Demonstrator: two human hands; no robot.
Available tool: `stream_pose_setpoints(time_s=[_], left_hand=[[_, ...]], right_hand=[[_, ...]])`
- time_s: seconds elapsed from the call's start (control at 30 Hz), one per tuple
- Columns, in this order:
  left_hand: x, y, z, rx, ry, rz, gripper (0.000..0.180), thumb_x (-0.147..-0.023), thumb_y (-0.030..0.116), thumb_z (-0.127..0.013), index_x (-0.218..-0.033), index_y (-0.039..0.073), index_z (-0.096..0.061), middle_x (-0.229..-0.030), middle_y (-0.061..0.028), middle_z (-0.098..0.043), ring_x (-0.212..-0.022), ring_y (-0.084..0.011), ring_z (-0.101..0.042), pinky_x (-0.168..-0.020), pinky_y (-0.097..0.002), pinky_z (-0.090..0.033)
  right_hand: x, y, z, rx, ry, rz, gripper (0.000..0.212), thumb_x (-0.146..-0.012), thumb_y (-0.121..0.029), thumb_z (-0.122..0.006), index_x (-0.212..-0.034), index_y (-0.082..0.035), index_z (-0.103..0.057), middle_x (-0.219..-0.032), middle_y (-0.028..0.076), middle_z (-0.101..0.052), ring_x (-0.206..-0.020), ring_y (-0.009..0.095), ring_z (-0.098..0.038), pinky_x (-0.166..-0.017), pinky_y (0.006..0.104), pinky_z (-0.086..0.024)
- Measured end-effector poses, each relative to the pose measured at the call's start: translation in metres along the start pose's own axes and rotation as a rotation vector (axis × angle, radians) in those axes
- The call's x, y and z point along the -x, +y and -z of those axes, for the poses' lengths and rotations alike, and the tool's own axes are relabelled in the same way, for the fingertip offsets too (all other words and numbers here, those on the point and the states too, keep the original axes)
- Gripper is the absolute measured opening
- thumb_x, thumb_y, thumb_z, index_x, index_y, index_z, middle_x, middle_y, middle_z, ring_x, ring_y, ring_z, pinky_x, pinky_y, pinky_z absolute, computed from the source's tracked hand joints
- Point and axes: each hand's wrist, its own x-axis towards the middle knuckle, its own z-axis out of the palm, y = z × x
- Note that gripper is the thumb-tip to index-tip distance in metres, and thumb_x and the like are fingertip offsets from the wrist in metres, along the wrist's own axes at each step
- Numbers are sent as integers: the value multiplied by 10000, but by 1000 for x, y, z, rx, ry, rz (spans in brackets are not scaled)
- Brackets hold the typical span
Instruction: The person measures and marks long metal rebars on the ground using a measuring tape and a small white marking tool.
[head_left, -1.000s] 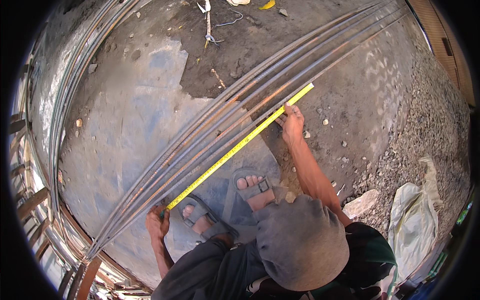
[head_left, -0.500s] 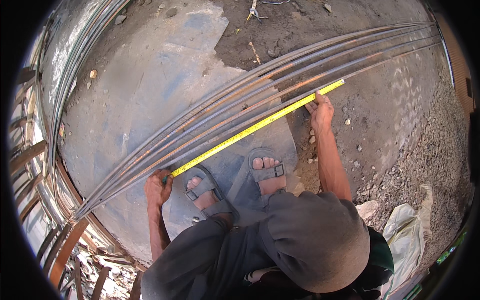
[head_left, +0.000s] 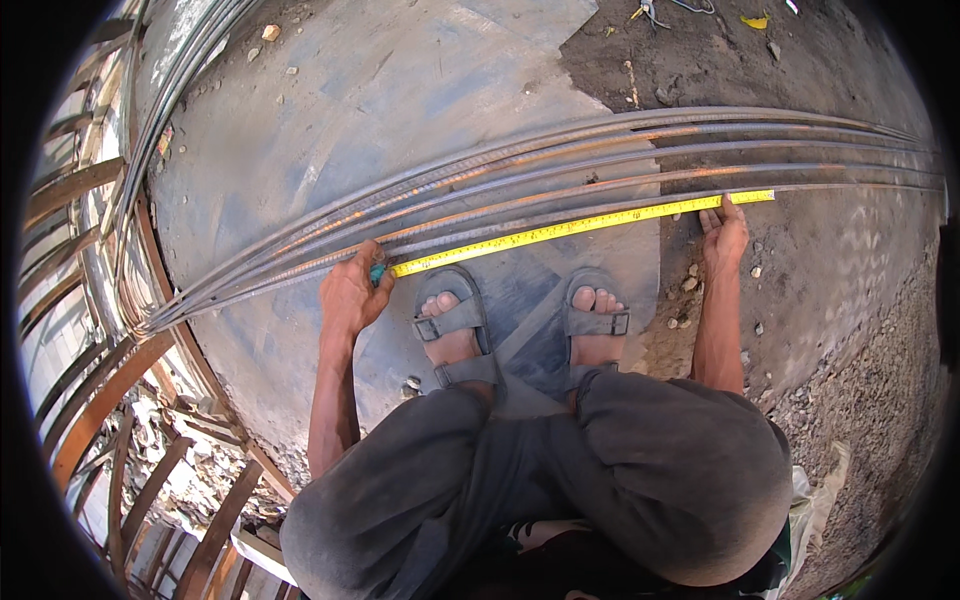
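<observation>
My left hand is closed around a small teal tape measure case, most of it hidden by the fingers, and rests at the nearest steel bars. From it a yellow tape blade stretches out to the right, alongside the near bar. Close to the blade's free end, my right hand grips it between thumb and fingers. Several long ribbed rebars, grey with rusty stretches, lie across the ground just beyond the tape. They draw together at the left and fan apart toward the right.
My sandaled feet stand just this side of the tape on a grey metal sheet. Curved brown slats line the left side, beside another bundle of bars. Gravel and a pale sack lie at the right.
The view has turned, so the bars and tape appear more level. Both hands keep their hold on the tape measure, whose blade stays stretched between them.
</observation>
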Motion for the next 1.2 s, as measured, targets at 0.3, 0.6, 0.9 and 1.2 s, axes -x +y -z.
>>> stream_pose_setpoints(time_s=[0.3, 0.6, 0.9, 1.2], left_hand=[[2, -2, 0, -47, -12, -13, 164, -828, 223, -674, -959, 143, -735, -890, -130, -713, -836, -339, -680, -724, -441, -520], [-1, -2, 2, -57, -41, -45, 195, -834, 221, -673, -984, 120, -745, -964, -117, -720, -858, -343, -677, -751, -439, -523], [-6, 32, -3, -45, -47, -137, 184, -850, 220, -669, -977, 103, -733, -968, -114, -698, -870, -330, -675, -721, -443, -532], [-8, 83, -25, 19, 175, -208, 146, -847, 167, -641, -946, 64, -675, -965, -198, -618, -802, -376, -676, -655, -461, -543]], right_hand=[[-6, 3, 3, 24, 9, 2, 150, -973, -166, -606, -1006, -25, -568, -972, 93, -612, -871, 203, -627, -788, 341, -532], [-10, 5, 6, 12, -1, -4, 158, -965, -162, -616, -1013, -18, -571, -972, 94, -623, -885, 210, -643, -781, 334, -549], [-5, 4, 4, 10, 11, 11, 152, -964, -159, -620, -1006, -20, -573, -940, 86, -624, -854, 196, -637, -757, 321, -548], [-10, 7, 7, -10, -2, -4, 165, -964, -163, -622, -1033, -19, -577, -968, 83, -629, -871, 197, -634, -762, 319, -540]])
